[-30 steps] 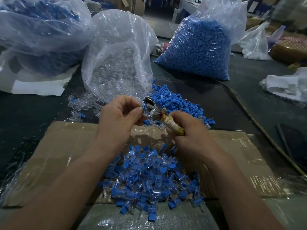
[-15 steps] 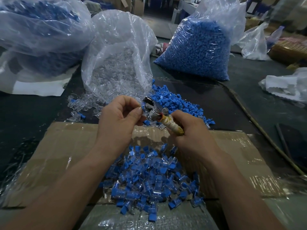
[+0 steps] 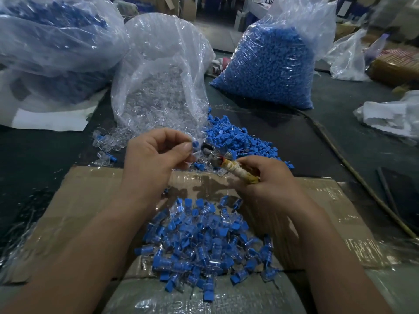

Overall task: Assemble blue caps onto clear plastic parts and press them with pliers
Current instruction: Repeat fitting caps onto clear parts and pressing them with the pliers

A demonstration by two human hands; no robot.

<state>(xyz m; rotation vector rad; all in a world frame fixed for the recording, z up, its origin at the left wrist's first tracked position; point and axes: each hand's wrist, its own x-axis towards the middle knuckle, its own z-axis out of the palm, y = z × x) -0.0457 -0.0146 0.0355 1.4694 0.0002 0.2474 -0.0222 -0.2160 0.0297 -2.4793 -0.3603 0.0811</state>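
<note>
Moved since the earlier frames: piece (image 3: 195, 145), one blue cap on a clear part, now shows just clear of the pliers (image 3: 213, 156), where before my view had it hidden at the jaws. Pliers have dipped a little toward the cardboard (image 3: 86, 196). I read this as one press finished and the piece ready to drop; whether the cap is fully seated I cannot tell.

Item 1, piece: held in the air above the far edge of the cardboard, just left of the pliers' head, apart from it.

Item 2, left hand (image 3: 158, 159): fingers curled, thumb and forefinger pinching the piece at its tip.

Item 3, pliers: head blurred, jaws' gap not readable; handles wrapped in pale tape.

Item 4, right hand (image 3: 274, 184): curled round the taped handles, gripping them.

Item 5, pile (image 3: 204, 243): capped pieces heaped on the cardboard, below both hands.

Item 6, caps (image 3: 235, 138): loose heap on the dark table just beyond the hands.

Item 7, clear parts (image 3: 111, 138): scattered left of the caps, spilling from the clear bag (image 3: 158, 87).

Item 8, blue bag (image 3: 267, 64): full of caps, farther back on the right.
</note>
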